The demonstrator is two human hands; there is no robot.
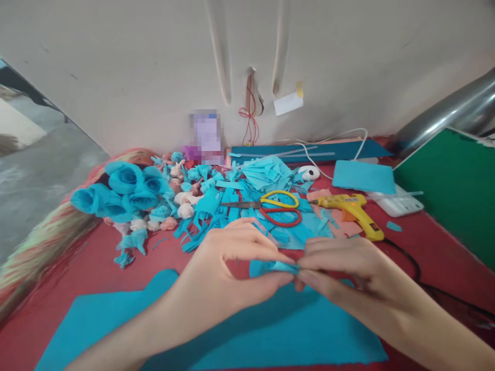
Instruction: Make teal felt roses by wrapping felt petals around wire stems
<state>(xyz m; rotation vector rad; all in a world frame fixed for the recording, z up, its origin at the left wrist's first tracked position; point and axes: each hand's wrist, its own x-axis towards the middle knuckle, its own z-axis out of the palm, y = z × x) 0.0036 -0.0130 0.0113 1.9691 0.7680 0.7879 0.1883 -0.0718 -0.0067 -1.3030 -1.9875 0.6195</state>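
Between my two hands is a small piece of blue crepe paper (270,267), folded or rolled together. My left hand (235,263) pinches it from the left with thumb and fingers. From the right, my right hand (344,268) grips its other end between thumb and forefinger, and the fingertips of both hands nearly meet. Beneath them a large blue paper sheet (216,335) lies on the red tabletop. Just beyond my hands rest scissors (263,205) with one yellow and one red handle, on top of blue paper scraps (209,206).
A yellow glue gun (353,208) lies at right, its black cord (406,252) trailing off. Blue paper flowers (127,190) and small pale rosettes (185,208) are heaped at left. Behind stand a white tape roll (308,172) and a pale wall (154,77). A green board (456,190) edges the right.
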